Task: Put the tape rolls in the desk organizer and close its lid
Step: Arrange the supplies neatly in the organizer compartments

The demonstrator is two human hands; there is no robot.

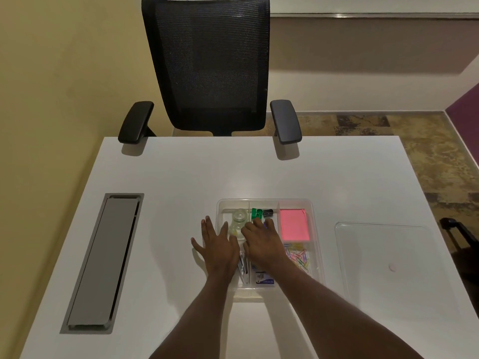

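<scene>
Reaching forward from the near edge of the white desk (181, 177), two bare forearms run up to a clear desk organizer (319, 255) that sits a little right of the desk's middle. In its nearest compartments lie a small blue-and-white box (263, 277), some dark flat items standing on edge just left of it, and a heap of coloured paper clips (299, 256) to the right. The left hand (219, 248) lies flat with its fingers spread wide, holding nothing; its palm covers the organizer's left wall and its thumb and outer fingers reach over bare desk. The right hand (261, 240) is palm down over the middle of the organizer, fingers loosely extended and close together; nothing can be seen in its grasp, though what lies under the palm is hidden. Just beyond the left hand's fingertips, clear tape rolls (238, 220) sit in the organizer's far-left compartment, one behind the other as far as can be told. Beyond the right hand's fingertips are a green sharpener (256, 213) and a black one (268, 213), and a pink sticky-note pad (295, 224) fills the far-right compartment. The clear lid (383, 255) lies flat on the desk to the right of the organizer, apart from it. A grey cable hatch (103, 263) is set into the desk well to the left. At the far edge stands a black mesh office chair (210, 66), its armrests over the desk edge
</scene>
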